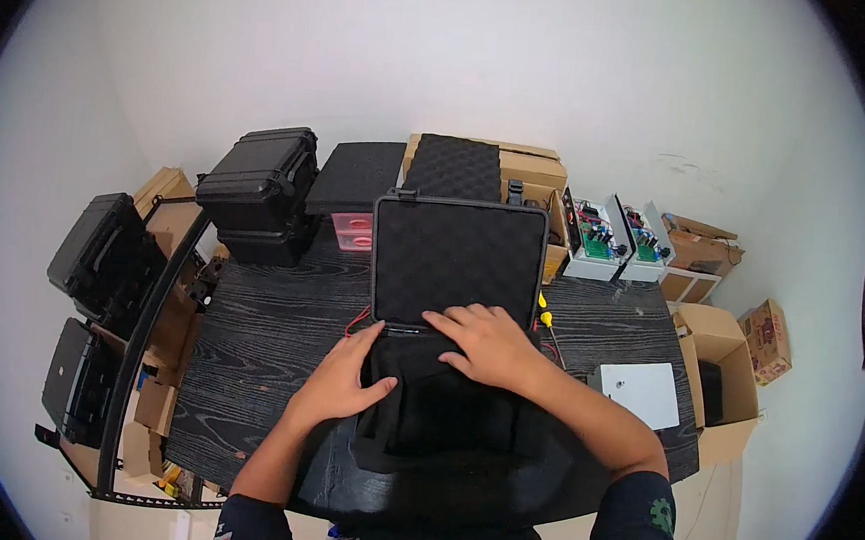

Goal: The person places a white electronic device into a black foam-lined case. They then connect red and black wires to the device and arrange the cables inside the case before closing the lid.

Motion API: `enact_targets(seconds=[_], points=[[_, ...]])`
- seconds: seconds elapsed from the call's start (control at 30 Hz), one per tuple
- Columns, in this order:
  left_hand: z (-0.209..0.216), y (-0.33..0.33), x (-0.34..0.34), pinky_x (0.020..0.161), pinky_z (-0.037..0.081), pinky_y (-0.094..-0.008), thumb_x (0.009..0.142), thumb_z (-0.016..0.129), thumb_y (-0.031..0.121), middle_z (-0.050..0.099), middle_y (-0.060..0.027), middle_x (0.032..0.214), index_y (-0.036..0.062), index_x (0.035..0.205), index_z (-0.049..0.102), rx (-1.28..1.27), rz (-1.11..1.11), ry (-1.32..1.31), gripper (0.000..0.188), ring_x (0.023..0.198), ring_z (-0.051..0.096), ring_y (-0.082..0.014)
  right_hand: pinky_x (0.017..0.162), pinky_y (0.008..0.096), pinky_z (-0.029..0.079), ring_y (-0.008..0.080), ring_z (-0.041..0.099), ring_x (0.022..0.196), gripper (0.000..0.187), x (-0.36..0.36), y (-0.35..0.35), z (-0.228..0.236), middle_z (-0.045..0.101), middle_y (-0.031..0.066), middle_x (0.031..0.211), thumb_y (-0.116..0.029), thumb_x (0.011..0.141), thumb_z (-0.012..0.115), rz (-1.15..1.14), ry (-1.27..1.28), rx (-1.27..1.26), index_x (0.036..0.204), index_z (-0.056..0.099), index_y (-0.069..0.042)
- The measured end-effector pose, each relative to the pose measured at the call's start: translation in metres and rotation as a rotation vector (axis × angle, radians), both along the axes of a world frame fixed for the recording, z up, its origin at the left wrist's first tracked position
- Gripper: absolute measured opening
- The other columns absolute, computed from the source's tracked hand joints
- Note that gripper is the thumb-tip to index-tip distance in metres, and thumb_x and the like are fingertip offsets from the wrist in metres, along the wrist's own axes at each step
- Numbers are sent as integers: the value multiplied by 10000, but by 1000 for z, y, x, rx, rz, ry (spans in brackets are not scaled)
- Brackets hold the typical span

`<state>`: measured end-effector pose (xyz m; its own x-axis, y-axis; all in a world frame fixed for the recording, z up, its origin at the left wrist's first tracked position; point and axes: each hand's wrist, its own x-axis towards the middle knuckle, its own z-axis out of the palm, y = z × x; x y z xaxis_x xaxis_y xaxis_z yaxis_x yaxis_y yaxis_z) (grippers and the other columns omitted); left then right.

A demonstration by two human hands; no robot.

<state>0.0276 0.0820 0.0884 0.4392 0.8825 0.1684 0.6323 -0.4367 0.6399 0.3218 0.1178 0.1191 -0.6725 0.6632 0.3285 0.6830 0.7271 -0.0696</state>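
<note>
A black hard case (462,204) stands on the table in front of me, its lid raised and lined with dark egg-crate foam. Black foam (458,412) fills the base, with a cut-out whose depth is hard to make out in the dark. My left hand (348,376) rests at the base's left rear corner, thumb spread over the foam and fingers toward the hinge. Across the foam's rear edge lies my right hand (487,348), fingers spread just below the lid. Neither hand visibly holds anything.
Behind the lid are a loose foam sheet (452,167) and cardboard boxes (535,165). Two open circuit-board housings (595,236) stand at the back right. Yellow-handled screwdrivers (547,320) and a white panel (640,393) lie at right. More black cases (257,193) are stacked left.
</note>
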Motion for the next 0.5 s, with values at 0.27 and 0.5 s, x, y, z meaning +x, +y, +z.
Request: enact_targets(seconds=[0.27,0.5], points=[[16,-17,0,1234,385,-520,805,852,389,294,-286,1714,27,1628,414,-142,-100,31,1000,1547,390,-479,959,474,575,326,723,1109,405,47,-22,8,760,118,1133,-248,926,774,-330,-15,-223,1301,701,-113],[48,-22,9,1227,403,-499,775,821,274,244,-285,1737,26,1611,446,-107,-32,26,950,1550,393,-472,994,467,570,346,714,1134,390,52,-15,-5,759,146,1162,-247,954,759,-308,220,-265,1314,713,-104]])
